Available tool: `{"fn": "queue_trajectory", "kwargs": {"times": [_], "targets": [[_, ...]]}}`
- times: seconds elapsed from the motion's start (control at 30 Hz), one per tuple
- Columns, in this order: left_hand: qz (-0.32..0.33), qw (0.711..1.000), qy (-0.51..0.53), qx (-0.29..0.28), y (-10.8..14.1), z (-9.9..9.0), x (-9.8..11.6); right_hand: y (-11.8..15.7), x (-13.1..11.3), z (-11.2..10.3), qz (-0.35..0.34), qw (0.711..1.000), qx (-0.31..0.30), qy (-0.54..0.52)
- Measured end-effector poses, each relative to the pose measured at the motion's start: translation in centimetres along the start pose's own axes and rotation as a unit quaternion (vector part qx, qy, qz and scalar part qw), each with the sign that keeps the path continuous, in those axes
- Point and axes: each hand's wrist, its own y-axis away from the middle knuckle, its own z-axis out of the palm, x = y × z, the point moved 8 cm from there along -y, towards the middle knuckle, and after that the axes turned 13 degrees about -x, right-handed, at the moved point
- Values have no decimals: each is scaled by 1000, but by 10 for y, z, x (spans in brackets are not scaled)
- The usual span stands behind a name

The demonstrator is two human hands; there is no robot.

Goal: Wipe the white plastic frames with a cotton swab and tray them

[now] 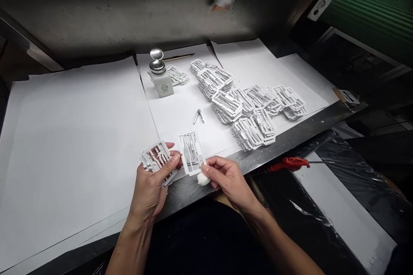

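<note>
My left hand (151,189) is closed around a small stack of pale slotted plates (156,157), thumb on top. In my right hand (226,178), thumb and fingers pinch the lower corner of a single slotted plate (190,150), together with a white cotton wad (203,179). That plate stands tilted just right of the stack. Beyond it lie a small pair of metal clippers (198,116) and a white dispenser bottle (163,81) with its metal lid flipped up.
Several piles of slotted plates (226,105) spread over the white paper (80,137) to the right. More plates (177,75) lie behind the bottle, near a thin pointed stick (179,57). A red-handled screwdriver (290,163) rests past the metal table edge (258,161).
</note>
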Motion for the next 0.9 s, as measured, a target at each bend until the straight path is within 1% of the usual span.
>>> {"fn": "queue_trajectory", "kwargs": {"times": [0.1, 0.17, 0.23, 0.3, 0.37, 0.43, 0.53, 0.57, 0.6, 0.63, 0.7, 0.77, 0.8, 0.83, 0.9], "targets": [[-4, 1000, 20, -12, -2, 5, -5, -2, 7, 1, -3, 999, -19, -36], [3, 1000, 19, -11, -1, 5, -6, 0, 11, -4, -1, 999, -15, -37], [14, 1000, 12, 8, 0, 2, -5, 4, 10, -14, -11, 1000, 13, -25], [21, 999, 2, 33, 1, -1, -4, 10, 4, -25, -32, 997, 64, -2], [26, 998, -9, 50, 2, -2, -4, 17, -7, -28, -65, 991, 112, 34], [33, 998, -18, 56, 3, -1, -3, 21, -20, -17, -105, 982, 121, 102], [49, 997, -20, 54, 4, 2, 0, 23, -35, 9, -167, 956, 85, 226], [54, 997, -19, 51, 5, 3, 1, 23, -36, 13, -178, 947, 81, 255], [56, 997, -21, 47, 5, 4, 2, 23, -37, 12, -184, 940, 89, 274], [57, 997, -23, 44, 6, 4, 3, 24, -37, 7, -182, 935, 104, 284], [53, 997, -26, 42, 6, 3, 4, 24, -35, -9, -158, 934, 142, 287], [47, 998, -25, 40, 6, 2, 3, 22, -29, -24, -113, 946, 154, 263], [45, 998, -23, 40, 6, 1, 2, 20, -24, -28, -81, 958, 139, 237], [43, 998, -20, 40, 6, 1, 2, 17, -17, -28, -48, 971, 112, 204], [39, 998, -13, 39, 5, 1, 0, 12, -4, -20, 3, 991, 45, 128]]}}
